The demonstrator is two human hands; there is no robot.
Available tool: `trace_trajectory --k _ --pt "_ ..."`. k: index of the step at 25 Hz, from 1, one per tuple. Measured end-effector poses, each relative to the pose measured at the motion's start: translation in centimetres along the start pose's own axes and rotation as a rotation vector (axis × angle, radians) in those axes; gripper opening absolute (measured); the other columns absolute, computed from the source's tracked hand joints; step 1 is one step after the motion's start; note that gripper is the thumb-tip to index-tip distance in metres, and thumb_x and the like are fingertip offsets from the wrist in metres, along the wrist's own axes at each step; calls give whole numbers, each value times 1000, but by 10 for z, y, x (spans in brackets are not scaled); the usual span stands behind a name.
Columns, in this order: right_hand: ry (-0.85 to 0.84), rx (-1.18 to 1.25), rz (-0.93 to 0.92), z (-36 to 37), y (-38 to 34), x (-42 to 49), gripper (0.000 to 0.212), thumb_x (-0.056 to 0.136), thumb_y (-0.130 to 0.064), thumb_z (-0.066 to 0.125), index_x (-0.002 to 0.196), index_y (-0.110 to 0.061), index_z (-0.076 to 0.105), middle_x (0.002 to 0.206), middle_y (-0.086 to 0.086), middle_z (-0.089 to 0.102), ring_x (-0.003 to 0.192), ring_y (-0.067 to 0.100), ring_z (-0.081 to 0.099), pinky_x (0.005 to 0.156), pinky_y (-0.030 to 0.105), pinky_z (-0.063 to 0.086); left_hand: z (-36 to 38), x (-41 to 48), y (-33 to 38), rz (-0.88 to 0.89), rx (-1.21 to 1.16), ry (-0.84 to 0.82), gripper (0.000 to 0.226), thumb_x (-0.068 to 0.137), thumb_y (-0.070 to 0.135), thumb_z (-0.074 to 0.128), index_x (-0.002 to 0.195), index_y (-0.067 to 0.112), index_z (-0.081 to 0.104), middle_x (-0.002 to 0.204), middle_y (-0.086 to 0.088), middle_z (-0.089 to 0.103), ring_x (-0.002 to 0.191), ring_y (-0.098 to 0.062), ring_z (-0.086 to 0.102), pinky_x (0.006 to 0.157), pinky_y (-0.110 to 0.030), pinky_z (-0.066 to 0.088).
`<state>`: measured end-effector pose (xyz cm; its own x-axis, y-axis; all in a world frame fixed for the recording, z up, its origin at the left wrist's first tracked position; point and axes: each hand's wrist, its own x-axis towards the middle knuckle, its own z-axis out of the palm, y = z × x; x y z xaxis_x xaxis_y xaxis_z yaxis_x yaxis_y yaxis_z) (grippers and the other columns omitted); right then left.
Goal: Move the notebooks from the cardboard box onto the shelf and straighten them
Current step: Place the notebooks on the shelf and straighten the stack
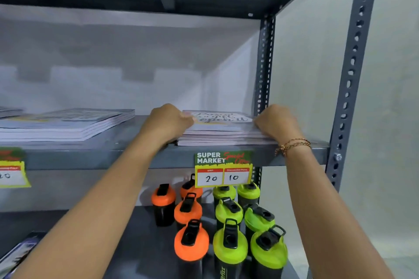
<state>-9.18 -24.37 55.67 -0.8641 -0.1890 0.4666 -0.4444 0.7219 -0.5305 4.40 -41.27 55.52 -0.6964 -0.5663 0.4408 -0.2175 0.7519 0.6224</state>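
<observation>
A stack of several white notebooks (223, 130) with black script lettering on the top cover lies flat at the right end of the grey metal shelf (145, 157). My left hand (169, 121) is curled against the stack's left side. My right hand (277, 122), with thin bracelets on its wrist, is curled against the stack's right side. Both hands press the stack between them. A second stack of notebooks (68, 125) lies further left on the same shelf, its top ones slightly fanned. The cardboard box is out of view.
A "Super Market" price tag (223, 169) reading 20 and 10 hangs from the shelf edge below the stack; another tag (12, 167) hangs at far left. Orange-lidded (190, 210) and green-lidded (247, 222) bottles stand on the lower shelf. Perforated uprights (264, 63) frame the right end.
</observation>
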Motion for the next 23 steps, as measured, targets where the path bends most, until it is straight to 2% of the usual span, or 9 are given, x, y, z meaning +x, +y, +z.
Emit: trace_trajectory --k 2,3,5,7,10,12,15,17,23 --pt "-37 64 -67 -11 9 -20 32 86 -33 55 76 -3 60 80 21 57 73 29 49 61 29 39 -2 -12 -4 77 -120 38 33 84 46 64 103 21 75 97 0 75 78 -13 65 59 -17 44" --pt "-67 104 -104 -17 16 -31 39 85 -39 58 80 -1 66 80 20 61 73 28 53 57 28 38 -4 -17 -6 112 -155 17 31 80 44 69 99 22 76 97 5 75 82 -9 66 61 -14 42" --pt "-87 186 -152 -26 27 -50 39 80 -43 65 101 -11 72 101 15 71 94 25 63 67 25 43 -4 -23 -9 149 -113 -29 30 75 37 75 100 22 76 104 4 75 91 -6 64 65 -11 40" --pt "-63 188 -186 -29 32 -58 39 79 -37 69 111 -15 68 119 9 68 112 24 59 82 23 41 -3 -21 -8 151 -58 -28 33 75 31 77 105 19 74 111 1 73 96 -6 61 62 -5 35" --pt "0 143 -201 -26 34 -56 33 83 -29 67 112 -13 67 122 12 67 116 26 58 93 25 43 -3 -15 -7 150 -41 -64 31 76 29 76 106 19 74 114 2 73 105 -8 61 62 -2 32" --pt "37 148 -205 -26 33 -56 32 83 -27 67 111 -12 67 121 12 67 115 25 58 96 25 42 -4 -15 -7 154 -19 -62 31 77 30 75 106 19 73 114 2 72 99 -5 60 60 -1 31" --pt "79 150 -202 -24 34 -55 31 82 -27 68 110 -12 68 117 13 69 111 25 59 95 23 42 0 -21 -7 164 -7 28 32 79 28 74 108 17 72 115 0 72 89 -3 54 61 -9 36" --pt "99 145 -217 -23 34 -55 31 82 -27 68 109 -12 69 117 12 69 110 24 60 94 20 41 3 -25 -7 159 2 113 31 81 26 73 110 15 71 115 -3 72 91 -7 56 75 -16 37" --pt "92 158 -249 -20 32 -51 30 82 -25 68 109 -11 69 116 11 70 110 24 60 91 20 40 6 -30 -9 124 12 184 29 83 21 71 110 11 71 112 -9 73 102 -21 66 84 -20 40"
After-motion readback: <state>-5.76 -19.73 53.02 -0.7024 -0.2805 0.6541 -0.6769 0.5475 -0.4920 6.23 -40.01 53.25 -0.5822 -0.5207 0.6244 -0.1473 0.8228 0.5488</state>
